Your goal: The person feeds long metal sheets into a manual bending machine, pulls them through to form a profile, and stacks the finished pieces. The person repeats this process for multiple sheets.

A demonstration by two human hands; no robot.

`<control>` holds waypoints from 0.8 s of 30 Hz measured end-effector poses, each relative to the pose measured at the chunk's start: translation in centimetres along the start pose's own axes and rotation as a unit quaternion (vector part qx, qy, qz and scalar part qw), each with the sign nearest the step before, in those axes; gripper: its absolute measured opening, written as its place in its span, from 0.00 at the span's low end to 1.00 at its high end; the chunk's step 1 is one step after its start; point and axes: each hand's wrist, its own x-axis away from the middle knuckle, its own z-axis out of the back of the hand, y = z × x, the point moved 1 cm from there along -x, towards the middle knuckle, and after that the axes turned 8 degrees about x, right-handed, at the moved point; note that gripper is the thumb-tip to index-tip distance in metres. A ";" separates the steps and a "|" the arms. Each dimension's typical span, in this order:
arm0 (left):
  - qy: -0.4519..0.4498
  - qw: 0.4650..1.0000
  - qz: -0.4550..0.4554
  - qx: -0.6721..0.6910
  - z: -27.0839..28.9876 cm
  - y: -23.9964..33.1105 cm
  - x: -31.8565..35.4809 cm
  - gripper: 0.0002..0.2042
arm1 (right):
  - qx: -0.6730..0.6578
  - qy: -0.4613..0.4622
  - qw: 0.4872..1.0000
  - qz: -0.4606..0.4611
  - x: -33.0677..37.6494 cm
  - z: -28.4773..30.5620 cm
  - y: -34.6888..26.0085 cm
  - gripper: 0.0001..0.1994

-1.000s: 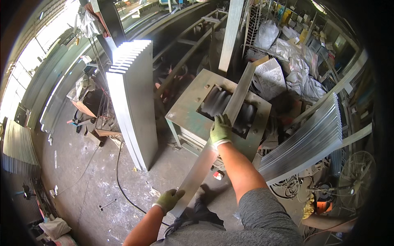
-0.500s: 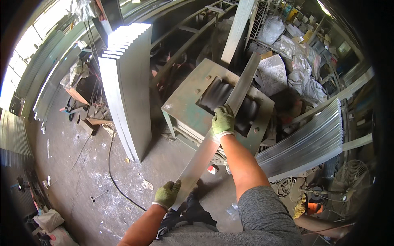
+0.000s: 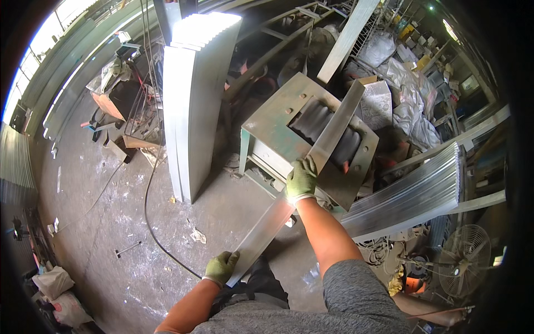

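Observation:
A long, flat metal strip (image 3: 260, 229) runs at a slant from my lap to a squat, worn green machine (image 3: 272, 114). Its far part lies across a dark opening in the machine's top, where ridged black rollers (image 3: 316, 118) show. My left hand (image 3: 221, 267), in a green work glove, is closed around the near end of the strip. Farther along, just short of the machine's near edge, my gloved right hand (image 3: 302, 178) grips the strip from above, back of the hand up. The fingertips under the strip are hidden.
A tall stack of pale metal profiles (image 3: 194, 106) stands left of the machine. Another ribbed metal stack (image 3: 409, 192) leans at the right, near a wire-guarded fan (image 3: 464, 259). A black cable (image 3: 149, 222) curves over the floor. A cardboard box (image 3: 377, 103) sits behind the machine.
The view has shifted, so the machine and the tall stack sit farther right. Against the machine, the strip and my right hand have come back slightly toward me. Both hands keep their grip.

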 end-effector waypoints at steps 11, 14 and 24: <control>0.002 1.000 0.002 -0.013 2.0 -13.7 4.8 0.29 | 0.010 -0.051 0.998 -0.021 10.3 0.5 -9.0 0.22; -0.003 1.000 0.010 -0.002 2.5 -16.7 6.0 0.31 | 0.000 -0.061 0.998 -0.021 12.8 0.5 -11.1 0.22; 0.009 1.000 0.026 -0.007 5.4 -25.7 11.7 0.27 | -0.023 -0.092 0.995 -0.029 21.7 0.8 -18.7 0.26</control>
